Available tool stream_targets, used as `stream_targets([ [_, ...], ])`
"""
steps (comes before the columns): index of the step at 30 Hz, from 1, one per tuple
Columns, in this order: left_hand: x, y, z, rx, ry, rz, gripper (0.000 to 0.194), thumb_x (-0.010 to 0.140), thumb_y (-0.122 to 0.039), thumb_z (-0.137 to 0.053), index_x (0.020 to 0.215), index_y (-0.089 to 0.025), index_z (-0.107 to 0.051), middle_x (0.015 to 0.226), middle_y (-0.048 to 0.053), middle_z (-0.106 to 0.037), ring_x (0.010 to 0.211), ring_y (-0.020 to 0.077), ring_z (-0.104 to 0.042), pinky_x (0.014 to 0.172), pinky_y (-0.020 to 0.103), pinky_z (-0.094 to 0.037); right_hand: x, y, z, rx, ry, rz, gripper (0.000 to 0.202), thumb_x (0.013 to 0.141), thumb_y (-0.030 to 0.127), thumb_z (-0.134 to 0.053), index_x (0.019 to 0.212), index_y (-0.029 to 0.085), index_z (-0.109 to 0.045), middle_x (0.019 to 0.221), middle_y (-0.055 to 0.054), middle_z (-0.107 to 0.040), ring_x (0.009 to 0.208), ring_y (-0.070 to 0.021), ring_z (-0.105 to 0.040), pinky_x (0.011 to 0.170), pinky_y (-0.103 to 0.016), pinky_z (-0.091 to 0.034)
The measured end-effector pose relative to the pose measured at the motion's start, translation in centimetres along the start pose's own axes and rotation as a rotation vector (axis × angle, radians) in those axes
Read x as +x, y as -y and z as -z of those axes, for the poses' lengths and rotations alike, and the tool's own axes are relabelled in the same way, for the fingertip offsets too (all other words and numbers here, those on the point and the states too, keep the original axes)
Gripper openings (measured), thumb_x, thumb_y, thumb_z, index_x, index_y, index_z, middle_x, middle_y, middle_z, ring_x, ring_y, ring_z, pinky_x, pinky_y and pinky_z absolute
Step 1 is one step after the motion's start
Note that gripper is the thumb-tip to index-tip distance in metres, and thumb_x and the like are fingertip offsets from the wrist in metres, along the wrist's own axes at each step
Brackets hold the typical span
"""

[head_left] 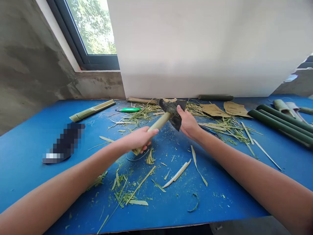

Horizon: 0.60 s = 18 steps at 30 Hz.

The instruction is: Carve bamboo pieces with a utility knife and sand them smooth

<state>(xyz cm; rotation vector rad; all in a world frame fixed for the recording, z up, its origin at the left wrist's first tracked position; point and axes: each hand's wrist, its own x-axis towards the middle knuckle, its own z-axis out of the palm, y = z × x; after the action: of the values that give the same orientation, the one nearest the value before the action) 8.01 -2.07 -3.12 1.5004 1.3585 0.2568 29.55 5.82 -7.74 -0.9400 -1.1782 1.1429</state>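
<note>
In the middle of the head view, my left hand is wrapped round a pale green bamboo stick. The far end of the stick meets a dark, speckled piece of cloth or sheet. My right hand grips that dark piece at its right side, thumb on top. Its other fingers are partly hidden. Both hands are above the blue table, among scattered green shavings.
A green cutter and a split bamboo piece lie at the back left. A blurred dark object is on the left. Dark green bamboo lengths lie at right, near brown scraps. A white panel stands behind.
</note>
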Motion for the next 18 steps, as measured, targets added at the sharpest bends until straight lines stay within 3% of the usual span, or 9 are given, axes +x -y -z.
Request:
stream_targets([
  [2, 0.0, -0.1, -0.1, -0.055, -0.025, 0.032, 0.031, 0.1, -0.055, -0.043, 0.099, -0.024, -0.042, 0.07, -0.005, -0.048, 0.047, 0.0093, -0.045, 0.042, 0.019, -0.04, 0.0, 0.0, -0.1, 0.009, -0.009, 0.006, 0.058, 0.072, 0.074, -0.074, 0.1, 0.024, -0.07, 0.108, -0.005, -0.076, 0.12, -0.0268, -0.063, 0.108, -0.04, -0.046],
  [6, 0.0, -0.1, -0.4, -0.08, 0.041, 0.005, 0.031, 0.098, -0.054, -0.049, 0.097, -0.025, -0.041, 0.069, -0.005, -0.05, 0.045, 0.0093, -0.045, 0.043, 0.02, -0.042, 0.1, 0.2, -0.1, -0.006, -0.038, 0.024, 0.055, 0.072, 0.073, -0.075, 0.096, 0.023, -0.071, 0.104, -0.005, -0.076, 0.117, -0.0281, -0.064, 0.107, -0.041, -0.047],
  [10, -0.3, -0.3, -0.8, -0.125, -0.029, 0.005, 0.028, 0.1, -0.053, -0.043, 0.096, -0.025, -0.041, 0.069, -0.005, -0.049, 0.045, 0.0097, -0.044, 0.041, 0.02, -0.041, 0.2, 0.4, 0.0, 0.009, -0.004, 0.061, 0.054, 0.076, 0.072, -0.072, 0.097, 0.022, -0.07, 0.105, -0.006, -0.076, 0.114, -0.0269, -0.066, 0.102, -0.039, -0.05],
  [14, -0.8, -0.6, -1.2, -0.066, 0.086, -0.015, 0.031, 0.098, -0.055, -0.047, 0.094, -0.025, -0.042, 0.068, -0.004, -0.051, 0.044, 0.0099, -0.046, 0.041, 0.021, -0.041, 0.2, 0.4, 0.1, -0.048, -0.053, 0.016, 0.058, 0.071, 0.075, -0.073, 0.091, 0.021, -0.069, 0.099, -0.006, -0.076, 0.109, -0.0284, -0.067, 0.098, -0.041, -0.052],
  [18, -0.4, -0.2, -0.7, -0.09, -0.004, -0.026, 0.032, 0.1, -0.055, -0.044, 0.092, -0.025, -0.041, 0.067, -0.005, -0.049, 0.043, 0.0095, -0.043, 0.04, 0.021, -0.04, 0.0, 0.6, 0.0, 0.023, -0.021, 0.038, 0.056, 0.07, 0.073, -0.076, 0.093, 0.022, -0.069, 0.105, -0.006, -0.076, 0.115, -0.0276, -0.066, 0.103, -0.041, -0.05],
])
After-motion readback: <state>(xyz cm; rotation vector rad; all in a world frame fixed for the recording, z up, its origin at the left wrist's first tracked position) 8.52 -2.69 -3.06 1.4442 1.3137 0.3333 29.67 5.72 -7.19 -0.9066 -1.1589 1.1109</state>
